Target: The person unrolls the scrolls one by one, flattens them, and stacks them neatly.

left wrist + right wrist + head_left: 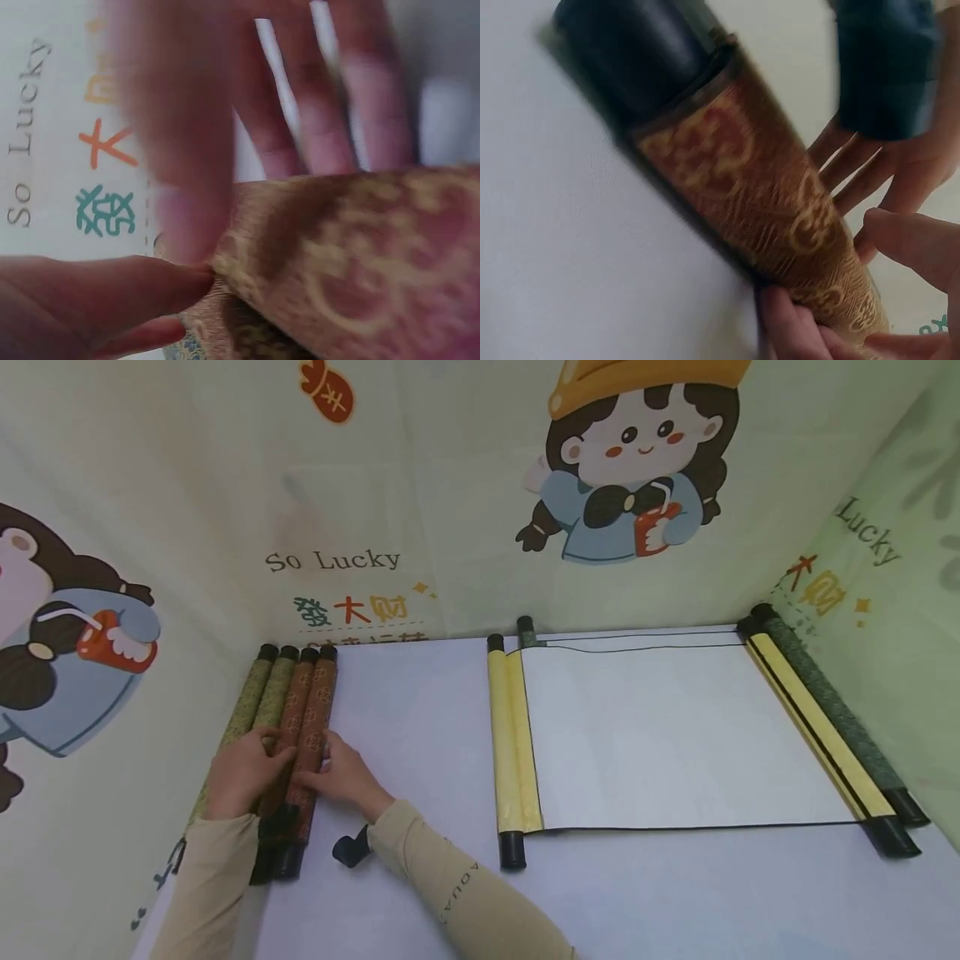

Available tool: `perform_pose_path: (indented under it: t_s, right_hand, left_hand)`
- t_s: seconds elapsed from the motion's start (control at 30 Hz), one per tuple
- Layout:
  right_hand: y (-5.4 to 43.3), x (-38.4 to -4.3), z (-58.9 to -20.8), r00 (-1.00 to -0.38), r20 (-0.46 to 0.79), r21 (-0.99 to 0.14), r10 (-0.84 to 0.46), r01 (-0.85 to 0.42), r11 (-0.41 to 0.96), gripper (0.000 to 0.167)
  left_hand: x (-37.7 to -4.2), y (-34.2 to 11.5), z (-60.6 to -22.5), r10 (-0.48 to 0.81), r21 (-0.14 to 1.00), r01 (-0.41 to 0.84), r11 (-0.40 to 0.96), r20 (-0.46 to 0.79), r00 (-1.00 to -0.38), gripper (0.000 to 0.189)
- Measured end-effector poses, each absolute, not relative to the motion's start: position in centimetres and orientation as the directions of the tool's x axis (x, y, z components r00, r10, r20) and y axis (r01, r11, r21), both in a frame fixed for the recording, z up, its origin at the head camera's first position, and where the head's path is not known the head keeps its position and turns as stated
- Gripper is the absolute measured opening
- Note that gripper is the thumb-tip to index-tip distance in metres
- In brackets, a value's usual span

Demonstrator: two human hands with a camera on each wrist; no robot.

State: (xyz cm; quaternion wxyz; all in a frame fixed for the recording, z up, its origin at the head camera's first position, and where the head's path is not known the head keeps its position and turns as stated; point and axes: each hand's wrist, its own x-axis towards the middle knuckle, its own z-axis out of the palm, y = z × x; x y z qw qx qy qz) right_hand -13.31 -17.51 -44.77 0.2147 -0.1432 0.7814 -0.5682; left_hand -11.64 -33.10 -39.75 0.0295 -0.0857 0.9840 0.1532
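Two red-brown patterned scroll rolls point(320, 693) with black end knobs lie side by side at the left of the table. I grip the right-hand roll with my right hand point(345, 774), thumb on top and fingers along its right side. My left hand point(242, 777) bends its thumb and fingers around the left-hand roll, pinching its patterned surface. The left wrist view shows fingertips meeting at the red-brown scroll's point(375, 255) edge. A black knob tops the scroll point(735, 165) in the right wrist view. Beside them on the left are two olive-green rolls point(255, 693), partly hidden by my left hand.
A yellow-ended scroll point(504, 735) lies unrolled on the right, its white sheet point(675, 735) spread between two rollers. A dark green scroll point(832, 702) shows behind it. Printed cloth walls point(450, 485) border the white table point(420, 718).
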Motion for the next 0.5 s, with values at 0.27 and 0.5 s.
perform_pose_path:
  t_s: [0.27,0.5]
  right_hand:
    - [-17.21,-13.60,-44.47,-0.871,-0.194,-0.944,-0.452,0.040,0.329,0.079]
    - [-17.27,-13.74,-44.85,-0.882,-0.147,-0.951,-0.448,0.002,0.308,0.077]
  left_hand:
    - [-11.54,-33.25,-40.26,-0.149,0.353,-0.166,0.921,-0.076,-0.986,0.054]
    - [-11.56,-33.35,-40.72,-0.177,0.388,-0.191,0.902,-0.072,-0.982,0.050]
